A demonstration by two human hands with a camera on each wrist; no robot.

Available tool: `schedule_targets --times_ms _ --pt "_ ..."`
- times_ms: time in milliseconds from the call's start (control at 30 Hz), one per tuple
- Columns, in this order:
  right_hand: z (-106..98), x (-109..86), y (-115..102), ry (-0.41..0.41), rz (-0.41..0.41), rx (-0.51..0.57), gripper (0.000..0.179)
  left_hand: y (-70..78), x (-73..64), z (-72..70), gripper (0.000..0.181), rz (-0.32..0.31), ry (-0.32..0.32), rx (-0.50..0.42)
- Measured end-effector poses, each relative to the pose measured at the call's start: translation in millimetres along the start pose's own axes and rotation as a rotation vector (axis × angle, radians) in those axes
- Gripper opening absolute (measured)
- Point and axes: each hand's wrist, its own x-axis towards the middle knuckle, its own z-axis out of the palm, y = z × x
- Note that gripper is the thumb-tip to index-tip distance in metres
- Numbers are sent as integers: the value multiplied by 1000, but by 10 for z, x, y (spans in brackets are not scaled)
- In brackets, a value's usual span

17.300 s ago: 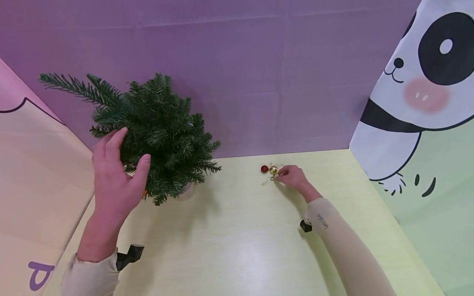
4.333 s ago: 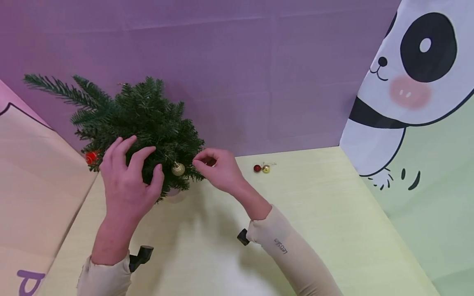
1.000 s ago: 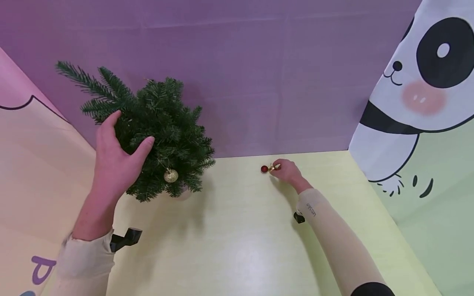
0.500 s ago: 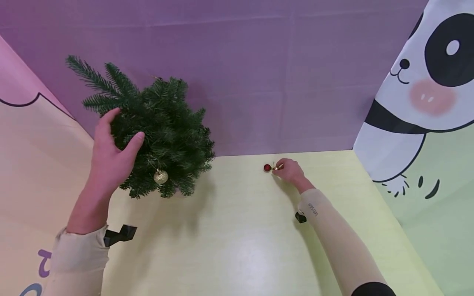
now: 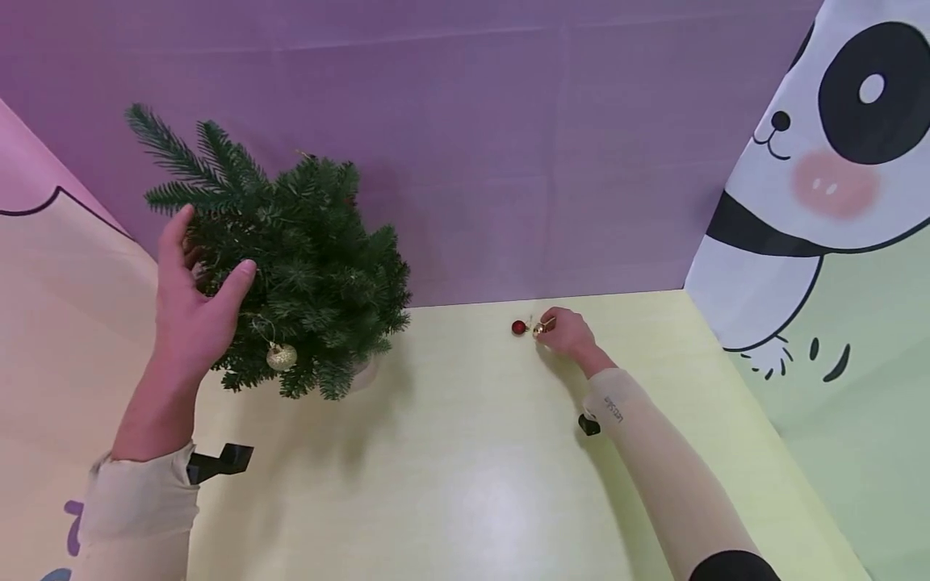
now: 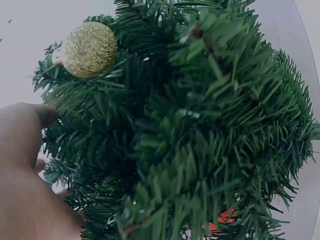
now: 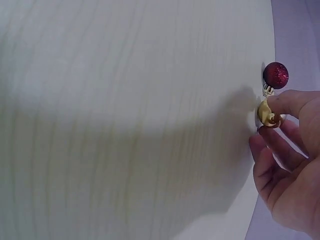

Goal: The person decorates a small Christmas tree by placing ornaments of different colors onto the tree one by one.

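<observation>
A small green artificial Christmas tree [image 5: 320, 266] stands at the left of the table. My left hand [image 5: 192, 323] holds its left side, thumb in front and fingers partly hidden in the branches. A glittery gold Christmas ball [image 5: 282, 357] hangs low on the near side, close to the thumb; the left wrist view shows the same gold ball [image 6: 90, 49] near the hand. Further right, my right hand [image 5: 569, 335] pinches a shiny gold Christmas ball [image 7: 267, 115] between thumb and fingers at the tabletop. Beside it lies a dark red glitter ball [image 7: 276, 75].
The pale wooden table [image 5: 450, 452] meets a purple cloth wall [image 5: 472, 161] behind the balls. A panda-print panel [image 5: 770, 186] borders the right side. Under the branches a pale pot [image 5: 366, 374] shows partly. Something red [image 6: 222, 220] sits among the needles.
Earlier, the right hand was at the tree by the glittery ball, then returned to the balls on the table. Over the last second the tree has turned, carrying the glittery ball leftward with the left hand.
</observation>
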Motion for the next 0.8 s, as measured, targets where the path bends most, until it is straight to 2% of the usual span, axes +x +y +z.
schedule_targets --times_ms 100,167,300,400,600,800 --pt "-9 91 2 -5 13 -32 34 29 -12 25 76 -15 31 -1" --pt "-14 146 -3 -5 30 -59 39 52 -31 45 77 -50 53 1" --pt "-25 263 -43 2 50 -83 40 99 -94 66 75 -166 95 24" --pt "-48 317 -69 -2 57 -89 35 107 -127 60 73 -224 86 53" --pt "-79 412 -139 -21 6 -73 31 144 -153 -32 71 -227 51 74" --pt "-93 495 -100 -35 -26 -76 33 170 -182 1 70 -265 74 62"
